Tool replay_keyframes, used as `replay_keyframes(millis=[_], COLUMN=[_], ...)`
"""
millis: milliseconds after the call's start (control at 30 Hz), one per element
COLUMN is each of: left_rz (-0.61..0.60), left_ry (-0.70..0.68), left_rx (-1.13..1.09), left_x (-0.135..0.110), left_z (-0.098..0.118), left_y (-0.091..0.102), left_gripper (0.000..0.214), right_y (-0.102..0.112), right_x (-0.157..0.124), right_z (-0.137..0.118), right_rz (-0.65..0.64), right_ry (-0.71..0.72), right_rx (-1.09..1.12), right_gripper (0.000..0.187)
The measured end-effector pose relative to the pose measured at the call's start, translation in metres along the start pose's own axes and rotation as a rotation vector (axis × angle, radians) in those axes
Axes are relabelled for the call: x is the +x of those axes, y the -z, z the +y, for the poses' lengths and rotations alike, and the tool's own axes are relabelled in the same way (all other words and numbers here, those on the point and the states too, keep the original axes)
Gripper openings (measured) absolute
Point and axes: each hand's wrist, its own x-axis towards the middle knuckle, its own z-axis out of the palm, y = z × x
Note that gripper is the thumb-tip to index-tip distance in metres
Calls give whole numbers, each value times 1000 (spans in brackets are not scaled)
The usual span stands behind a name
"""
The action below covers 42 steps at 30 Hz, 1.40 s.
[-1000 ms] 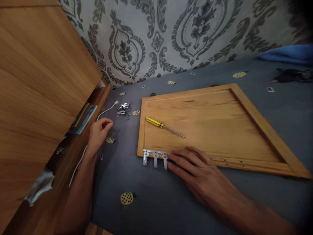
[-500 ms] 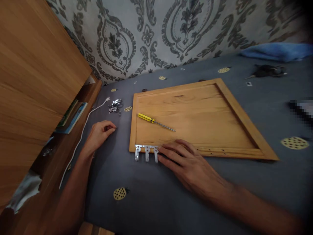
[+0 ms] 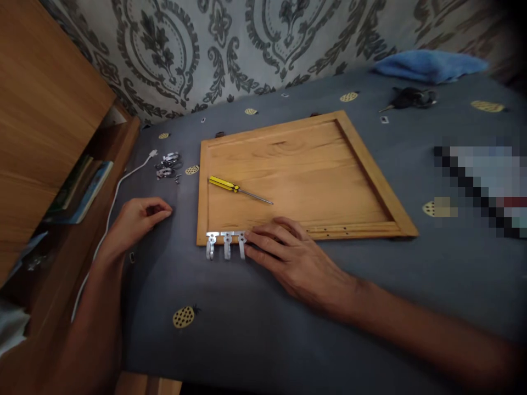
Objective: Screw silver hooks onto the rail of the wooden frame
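Observation:
A wooden framed panel (image 3: 288,164) lies flat on the grey patterned sheet. Along its near edge, at the left end, sit three metal hooks (image 3: 228,246) side by side. My right hand (image 3: 294,255) reaches over that edge, thumb and index finger closed on the rightmost hook, the other fingers bent over the frame. On the panel rests a screwdriver (image 3: 224,184) with a yellow and black handle, touched by neither hand. To the left of the panel, my left hand (image 3: 140,219) is held with thumb and index fingertips pinched together; whatever is between them cannot be made out.
Shiny loose metal pieces (image 3: 168,164) are heaped on the sheet beyond my left hand. A white cable (image 3: 113,206) runs along the wooden cabinet (image 3: 45,93) at left. Towards the back right lie a small black item (image 3: 411,99) and a blue cloth (image 3: 432,66).
The view has shifted, so everything sits further left and slightly higher in the picture. Both hands keep nearly the same places relative to the panel and hooks.

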Motion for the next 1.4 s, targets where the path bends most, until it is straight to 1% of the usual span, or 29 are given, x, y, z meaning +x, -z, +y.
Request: replay_keyframes(millis=[133, 300, 433, 533, 700, 833, 1067, 1200, 1400], left_rz=[-58, -71, -72, -82, -80, -60, -25, -19, -6], left_ry=[20, 18, 27, 23, 114, 167, 256, 274, 273], left_rx=[-35, -41, -60, -63, -60, -53, -68, -55, -34], left_x=[1, 2, 2, 1, 0, 0, 0, 0, -2], left_z=[-2, 0, 5, 9, 12, 16, 29, 30, 25], left_y=[6, 7, 5, 5, 6, 6, 5, 5, 5], left_gripper=[29, 29, 34, 34, 36, 38, 42, 44, 46], right_y=[1, 3, 3, 2, 1, 0, 1, 2, 1], right_x=[1, 2, 3, 3, 2, 1, 1, 1, 1], right_z=[-1, -1, -2, -3, -2, -2, -3, -3, -3], right_rz=[19, 22, 21, 23, 38, 20, 19, 13, 26], right_ry=[1, -6, -16, -21, -21, -25, -30, -25, -26], right_rx=[0, 2, -2, -5, -5, 0, -3, 7, 30], right_gripper=[30, 32, 30, 30, 28, 25, 29, 27, 24])
